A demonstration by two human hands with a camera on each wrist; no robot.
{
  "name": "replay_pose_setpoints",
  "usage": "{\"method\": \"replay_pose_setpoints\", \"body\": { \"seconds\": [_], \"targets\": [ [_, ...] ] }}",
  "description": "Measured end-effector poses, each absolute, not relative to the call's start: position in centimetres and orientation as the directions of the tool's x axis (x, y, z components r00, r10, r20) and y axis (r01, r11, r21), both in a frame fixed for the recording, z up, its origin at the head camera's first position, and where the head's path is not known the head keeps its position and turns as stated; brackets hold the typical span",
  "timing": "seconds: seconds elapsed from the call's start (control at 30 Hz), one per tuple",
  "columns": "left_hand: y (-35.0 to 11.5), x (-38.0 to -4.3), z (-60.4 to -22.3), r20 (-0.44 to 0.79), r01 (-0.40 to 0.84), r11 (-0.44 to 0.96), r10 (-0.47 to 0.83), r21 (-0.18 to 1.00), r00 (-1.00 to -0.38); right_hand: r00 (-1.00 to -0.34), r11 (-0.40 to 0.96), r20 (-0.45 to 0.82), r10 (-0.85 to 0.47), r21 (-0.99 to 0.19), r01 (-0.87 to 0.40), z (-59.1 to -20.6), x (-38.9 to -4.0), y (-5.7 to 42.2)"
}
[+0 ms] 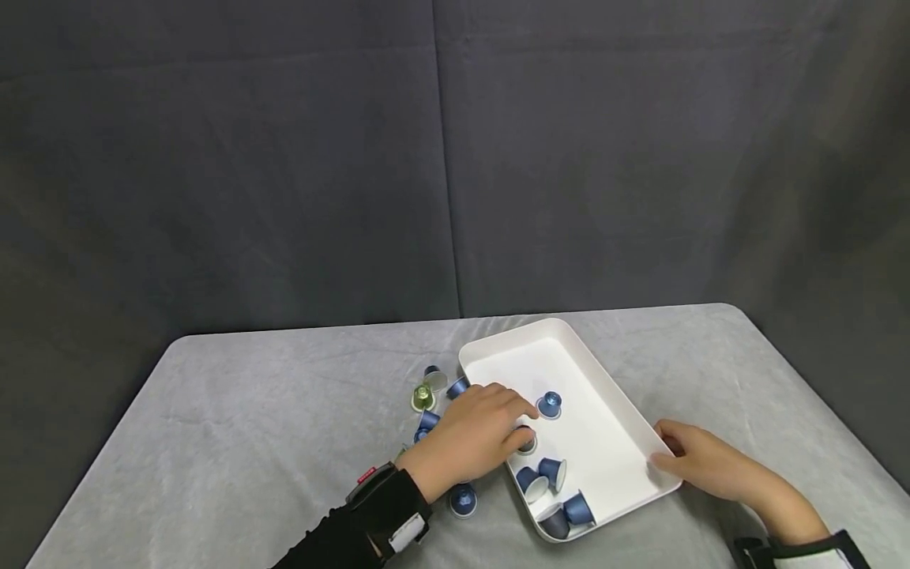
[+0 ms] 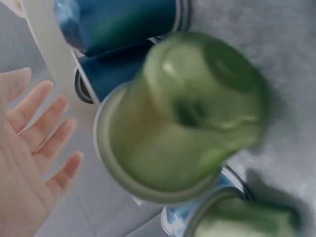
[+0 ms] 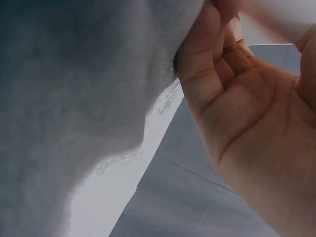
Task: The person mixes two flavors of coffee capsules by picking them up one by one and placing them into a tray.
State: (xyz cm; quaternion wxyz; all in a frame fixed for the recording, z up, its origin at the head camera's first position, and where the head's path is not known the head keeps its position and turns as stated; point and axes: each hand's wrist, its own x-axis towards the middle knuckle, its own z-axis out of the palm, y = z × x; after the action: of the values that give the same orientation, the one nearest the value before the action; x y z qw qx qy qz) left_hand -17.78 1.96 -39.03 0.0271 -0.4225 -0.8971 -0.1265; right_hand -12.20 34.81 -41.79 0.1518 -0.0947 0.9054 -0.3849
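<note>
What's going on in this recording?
A person's right hand grips a white tray near its right corner. The left hand is over the tray's left edge, its fingers spread, with no capsule seen in them. Blue capsules lie in the tray; more, plus green capsules, are on the grey table beside it.

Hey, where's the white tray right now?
In the head view, the tray is on the table, right of centre, just right of the loose pods.
</note>
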Motion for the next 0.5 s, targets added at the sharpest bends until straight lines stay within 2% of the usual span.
{"method": "replay_pose_setpoints", "body": {
  "seconds": [0.23,0.5],
  "targets": [
    [0.9,-17.1,-38.6,0.281,0.8,0.582,0.751,0.149,-0.598,-0.938,0.691,-0.197,-0.286,-0.721,-0.059,-41.7,-12.1,34.9],
    [-1.2,-16.2,-37.3,0.229,0.776,0.597,0.741,0.206,-0.631,-0.939,0.697,-0.195,-0.284,-0.715,-0.062,-41.6,-11.9,34.8]
  ]
}}
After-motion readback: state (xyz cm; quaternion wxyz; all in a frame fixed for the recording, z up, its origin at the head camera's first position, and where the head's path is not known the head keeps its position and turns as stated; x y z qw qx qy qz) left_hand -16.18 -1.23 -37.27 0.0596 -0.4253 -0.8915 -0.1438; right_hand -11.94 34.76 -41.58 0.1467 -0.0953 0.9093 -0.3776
